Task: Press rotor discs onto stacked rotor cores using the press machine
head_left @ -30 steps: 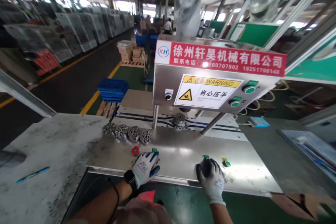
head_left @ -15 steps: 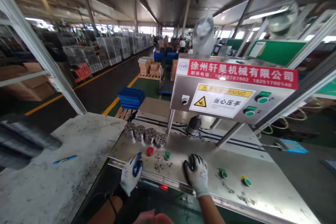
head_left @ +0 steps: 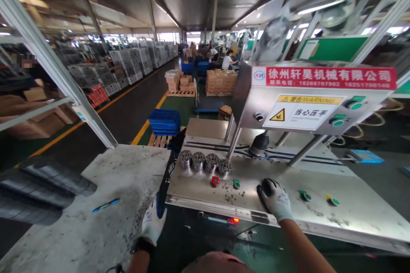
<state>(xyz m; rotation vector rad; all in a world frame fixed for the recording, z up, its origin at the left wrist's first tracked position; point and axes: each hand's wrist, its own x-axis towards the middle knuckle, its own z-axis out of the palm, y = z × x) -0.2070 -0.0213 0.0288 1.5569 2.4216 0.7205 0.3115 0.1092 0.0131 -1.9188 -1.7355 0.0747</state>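
Both hands wear white gloves with dark blue palms. My left hand [head_left: 154,218] is beside the right edge of the pale table [head_left: 110,226], its fingers extended and nothing visible in it. On the steel worktop [head_left: 198,190] rests my right hand [head_left: 274,198], fingers apart and empty, near its front edge. Several toothed metal parts [head_left: 211,163] stand in a row at the back left of the worktop. In front of them are a red button [head_left: 215,181] and a green button [head_left: 236,184]. Two more green buttons sit right of my right hand.
A control box with a red banner [head_left: 323,77] stands on posts over the worktop. Dark cylindrical stacks [head_left: 35,192] and a blue pen [head_left: 105,205] lie on the pale table. A slanted metal frame post [head_left: 92,121] rises behind it. People are visible farther off.
The view has turned left, and the worktop appears farther right. My left hand has left the worktop's front edge and moved over beside the pale table. My right hand stays on the worktop.
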